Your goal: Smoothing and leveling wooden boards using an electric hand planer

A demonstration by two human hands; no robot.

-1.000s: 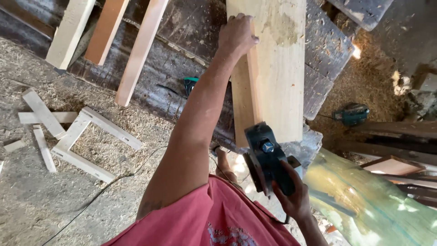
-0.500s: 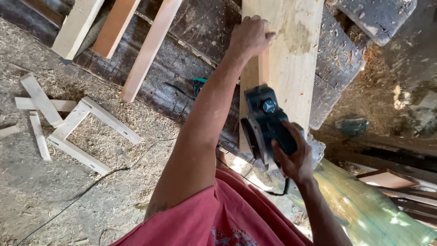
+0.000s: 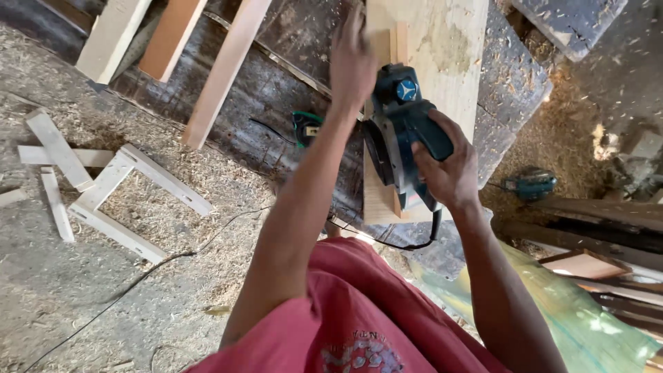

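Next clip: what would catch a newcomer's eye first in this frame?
The dark blue electric planer at centre, gripped by the right hand on a pale wooden board lying on a dark workbench. The left hand, blurred, rests on the board just left of the planer. On the sawdust-covered floor at left lies a small pale wooden frame.

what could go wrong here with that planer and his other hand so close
The left hand rests on the plank just ahead of the blue electric planer gripped by the right hand; if the tool is pushed forward or kicks, fingers might be caught. The power cord loops under the plank's near end by the red shirt and may snag. Sawdust on the floor might be slippery.
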